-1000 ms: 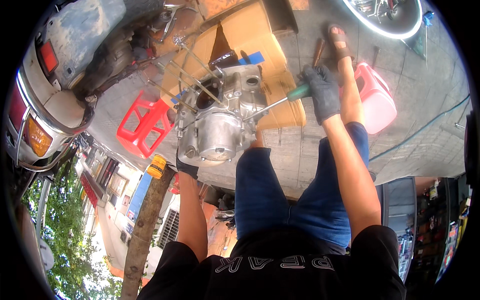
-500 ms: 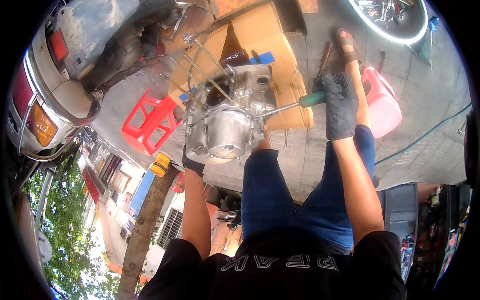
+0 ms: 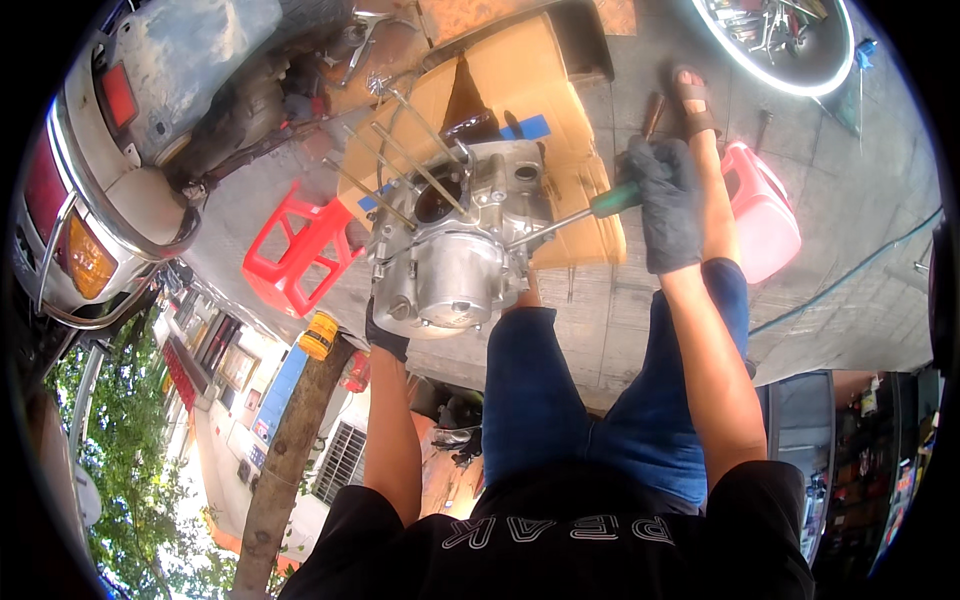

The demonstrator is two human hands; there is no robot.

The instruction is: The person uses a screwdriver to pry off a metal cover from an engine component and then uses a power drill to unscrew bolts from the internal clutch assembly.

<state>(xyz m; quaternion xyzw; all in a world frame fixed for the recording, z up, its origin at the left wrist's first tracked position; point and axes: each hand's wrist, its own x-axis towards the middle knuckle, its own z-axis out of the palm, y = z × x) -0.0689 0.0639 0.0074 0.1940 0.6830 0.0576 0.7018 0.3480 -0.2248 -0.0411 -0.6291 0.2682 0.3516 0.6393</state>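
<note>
A silver motorcycle engine crankcase [image 3: 455,270] with several long studs [image 3: 415,160] rising from its open cylinder hole is in front of me, above the cardboard. My left hand [image 3: 386,334], in a black glove, holds its lower left side; the fingers are hidden behind the metal. In my right hand [image 3: 668,205], also black-gloved, is a screwdriver with a green handle [image 3: 616,199]. The fingers are closed round the handle's end. Its shaft points left, and the tip meets the right side of the crankcase; exactly what it touches is too small to tell.
A flattened cardboard box [image 3: 580,190] lies under and behind the crankcase. A red plastic stool [image 3: 300,250] stands left, a pink plastic container [image 3: 762,215] right. A wheel-like ring with tools [image 3: 700,25] is at the far right. A motorcycle [image 3: 110,190] fills the left.
The crankcase has shifted slightly toward me, with my left hand on it. My right hand and the screwdriver have moved a little to the left.
</note>
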